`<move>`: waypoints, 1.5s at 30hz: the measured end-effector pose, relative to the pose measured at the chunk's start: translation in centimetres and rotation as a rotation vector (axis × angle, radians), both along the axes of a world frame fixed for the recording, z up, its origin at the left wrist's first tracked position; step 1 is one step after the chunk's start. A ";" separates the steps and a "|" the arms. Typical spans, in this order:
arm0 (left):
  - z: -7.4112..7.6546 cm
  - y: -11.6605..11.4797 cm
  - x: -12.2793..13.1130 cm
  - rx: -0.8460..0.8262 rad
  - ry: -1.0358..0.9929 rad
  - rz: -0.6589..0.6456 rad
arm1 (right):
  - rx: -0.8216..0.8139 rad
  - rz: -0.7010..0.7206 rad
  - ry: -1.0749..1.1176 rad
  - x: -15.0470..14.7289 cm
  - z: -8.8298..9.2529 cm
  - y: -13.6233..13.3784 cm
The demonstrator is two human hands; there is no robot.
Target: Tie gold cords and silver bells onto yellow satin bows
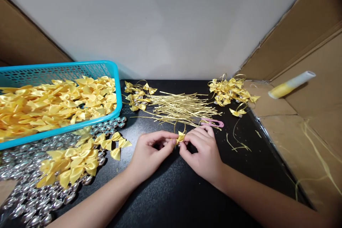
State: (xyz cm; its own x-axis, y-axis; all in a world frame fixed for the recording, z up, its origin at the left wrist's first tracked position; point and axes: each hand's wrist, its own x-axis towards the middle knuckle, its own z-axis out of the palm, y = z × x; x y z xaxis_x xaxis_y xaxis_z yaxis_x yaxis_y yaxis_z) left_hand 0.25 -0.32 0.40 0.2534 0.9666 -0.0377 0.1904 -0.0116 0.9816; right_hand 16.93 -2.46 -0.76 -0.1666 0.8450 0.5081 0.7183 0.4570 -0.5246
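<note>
Near the middle of the black table, my left hand (153, 149) and my right hand (203, 149) pinch a small yellow ribbon bow (181, 136) between them. A loop of gold cord (175, 125) rises behind the bow. Part of the bow and whatever lies under it is covered by my fingertips. Just beyond my hands lies a loose pile of cut gold cords (181, 107). A pink tool with a looped end (217, 124) rests beside my right hand's fingers, partly hidden by them.
A turquoise basket (117, 89) full of yellow bows stands at left. Silver bells or beads (34, 203) and loose bows (72, 164) lie before it. Corded bows sit in piles at back left (137, 96) and back right (227, 91). Cardboard (299, 142) borders the right, holding a tube (291, 84).
</note>
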 end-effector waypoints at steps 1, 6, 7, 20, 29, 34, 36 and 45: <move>0.0 0.0 0.0 0.009 0.008 0.005 | 0.007 -0.005 -0.026 0.0 0.0 0.0; 0.0 -0.2 0.2 0.024 0.022 0.018 | -0.001 -0.016 -0.085 0.0 0.0 -0.1; 0.0 -0.3 0.2 0.020 0.023 0.019 | -0.003 -0.020 -0.088 0.0 0.0 -0.1; 0.1 0.0 0.2 -0.108 -0.103 0.010 | -0.014 -0.061 -0.135 0.0 -0.2 -0.1; -0.2 0.1 -0.1 -0.164 -0.204 0.009 | -0.097 -0.013 0.010 0.2 0.0 0.1; -0.4 0.2 -0.2 -0.161 -0.210 0.002 | -0.078 0.012 0.082 0.2 0.2 0.1; -0.4 0.1 -0.2 -0.152 -0.198 0.000 | -0.072 0.013 0.087 0.2 0.2 0.1; -0.7 -0.3 0.2 -0.032 -0.119 0.020 | -0.059 0.009 0.081 0.2 0.1 0.1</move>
State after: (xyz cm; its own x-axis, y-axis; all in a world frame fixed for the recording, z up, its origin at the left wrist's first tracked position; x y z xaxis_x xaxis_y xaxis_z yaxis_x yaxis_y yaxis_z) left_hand 0.44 -0.61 -0.30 0.2389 0.9702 -0.0399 0.0727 0.0231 0.9971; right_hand 17.14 -2.33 -0.66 -0.1347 0.8727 0.4693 0.6684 0.4297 -0.6071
